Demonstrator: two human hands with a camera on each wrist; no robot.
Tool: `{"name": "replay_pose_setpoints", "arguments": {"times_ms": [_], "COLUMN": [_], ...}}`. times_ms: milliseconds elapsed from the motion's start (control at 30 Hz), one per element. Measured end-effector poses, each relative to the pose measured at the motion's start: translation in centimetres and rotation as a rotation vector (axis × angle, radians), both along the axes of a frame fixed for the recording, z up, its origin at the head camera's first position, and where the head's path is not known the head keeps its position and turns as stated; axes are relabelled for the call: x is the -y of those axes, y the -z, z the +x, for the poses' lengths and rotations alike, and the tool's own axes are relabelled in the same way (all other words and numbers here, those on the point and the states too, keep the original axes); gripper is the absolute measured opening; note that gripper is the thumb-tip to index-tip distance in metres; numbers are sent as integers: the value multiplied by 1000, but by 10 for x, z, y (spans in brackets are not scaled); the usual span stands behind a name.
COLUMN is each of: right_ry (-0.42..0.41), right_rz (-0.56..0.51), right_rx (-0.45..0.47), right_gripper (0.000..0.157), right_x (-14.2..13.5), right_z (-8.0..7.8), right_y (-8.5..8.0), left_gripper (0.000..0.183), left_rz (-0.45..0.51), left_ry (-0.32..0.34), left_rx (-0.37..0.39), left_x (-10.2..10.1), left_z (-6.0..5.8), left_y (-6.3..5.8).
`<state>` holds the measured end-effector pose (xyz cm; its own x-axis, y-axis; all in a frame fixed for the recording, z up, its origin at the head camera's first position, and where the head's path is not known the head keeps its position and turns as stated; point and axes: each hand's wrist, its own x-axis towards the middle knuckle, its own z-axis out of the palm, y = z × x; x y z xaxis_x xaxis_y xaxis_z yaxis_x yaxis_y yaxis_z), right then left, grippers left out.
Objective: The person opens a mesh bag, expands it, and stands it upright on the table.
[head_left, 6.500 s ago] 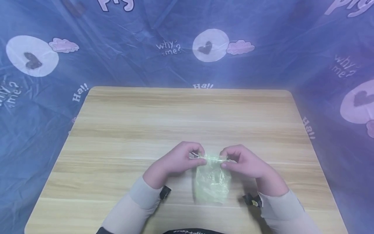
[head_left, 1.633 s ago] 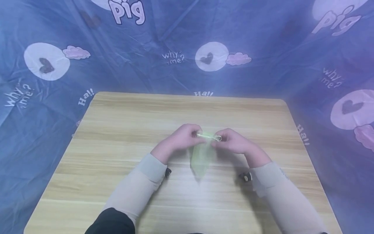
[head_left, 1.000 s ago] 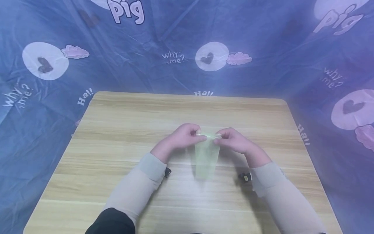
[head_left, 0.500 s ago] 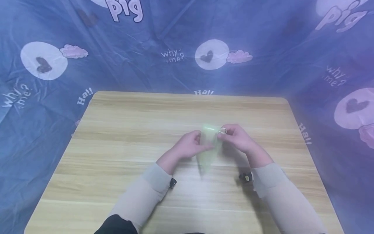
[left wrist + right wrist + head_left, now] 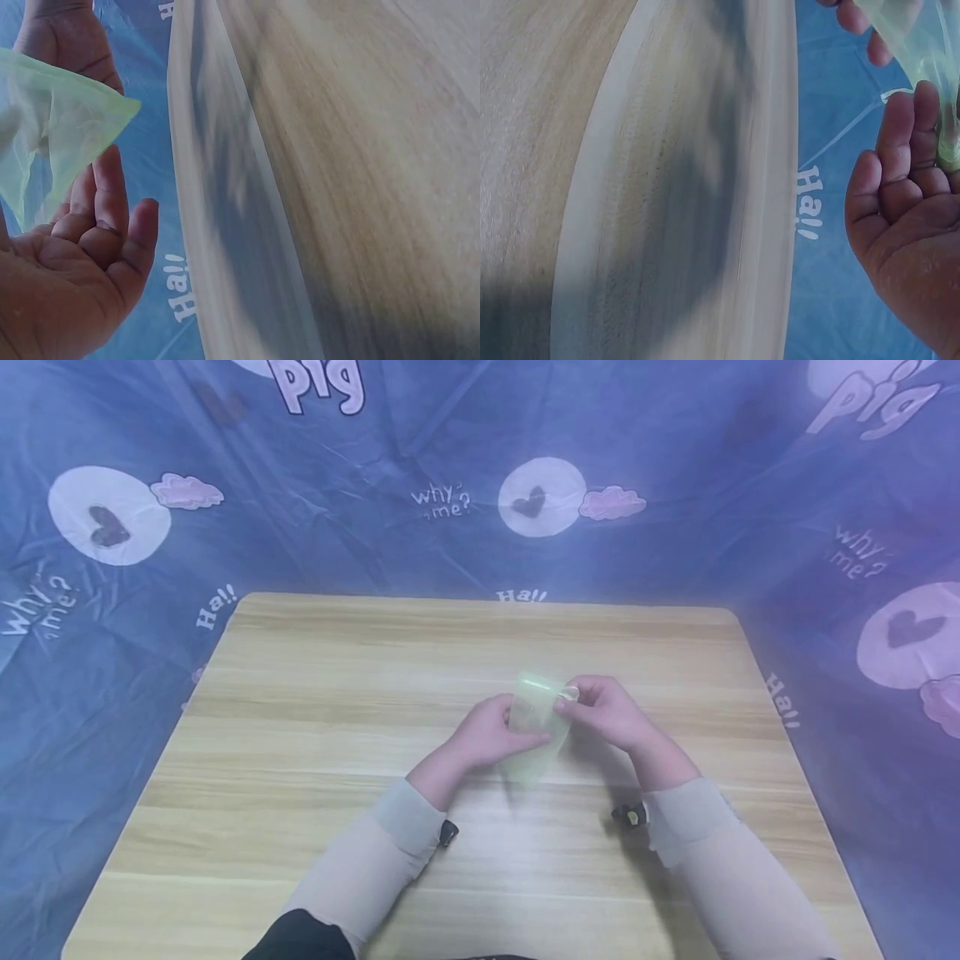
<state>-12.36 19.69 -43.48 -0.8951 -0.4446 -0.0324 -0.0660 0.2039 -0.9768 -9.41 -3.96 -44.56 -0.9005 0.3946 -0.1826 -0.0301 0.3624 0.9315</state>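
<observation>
A small, sheer pale-green drawstring pouch (image 5: 534, 714) is held up over the middle of the table, tilted, its lower end tapering down. My left hand (image 5: 486, 733) pinches its left side, thumb across the front and fingers behind. At the upper right corner my right hand (image 5: 611, 717) pinches it beside a small whitish cord loop (image 5: 572, 693). The left wrist view shows a pointed corner of the pouch (image 5: 82, 112) above my left palm (image 5: 67, 292). In the right wrist view gathered pouch fabric (image 5: 922, 52) runs down to my right fingers (image 5: 896, 135).
The wooden table (image 5: 337, 693) has rounded back corners. Behind and beside it hangs a blue printed cloth (image 5: 337, 527). A small black device (image 5: 630, 816) sits at the right cuff, another black device (image 5: 448, 833) at the left cuff.
Both hands and the pouch have moved farther back over the table. My left hand has shifted from the pouch's top edge down to its side; my right keeps the corner by the loop.
</observation>
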Motion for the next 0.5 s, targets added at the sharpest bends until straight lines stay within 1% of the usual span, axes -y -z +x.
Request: {"name": "replay_pose_setpoints", "arguments": {"times_ms": [100, 167, 233, 300, 367, 433, 500], "right_ry": [30, 72, 125, 182, 227, 246, 242], "right_rz": [-15, 3, 32, 73, 110, 147, 183], "right_rx": [-2, -29, -65, -110, -157, -204, -278], "right_gripper": [28, 40, 48, 50, 49, 46, 45], "right_x": [2, 4, 6, 8, 9, 10, 11], "right_z": [3, 7, 14, 22, 31, 41, 49], "right_y": [-2, -5, -8, -11, -12, -11, -9], "left_gripper": [37, 35, 34, 32, 30, 29, 31], "left_rz": [20, 26, 22, 14, 30, 61, 110], "left_ry": [-7, -11, -13, -16, -18, -24, -26], "left_rx": [14, 23, 25, 24, 40, 67, 106], "left_x": [0, 0, 1, 1, 2, 3, 4], "left_z": [0, 0, 0, -1, -1, -2, -3], "left_y": [1, 2, 3, 4, 4, 5, 6]}}
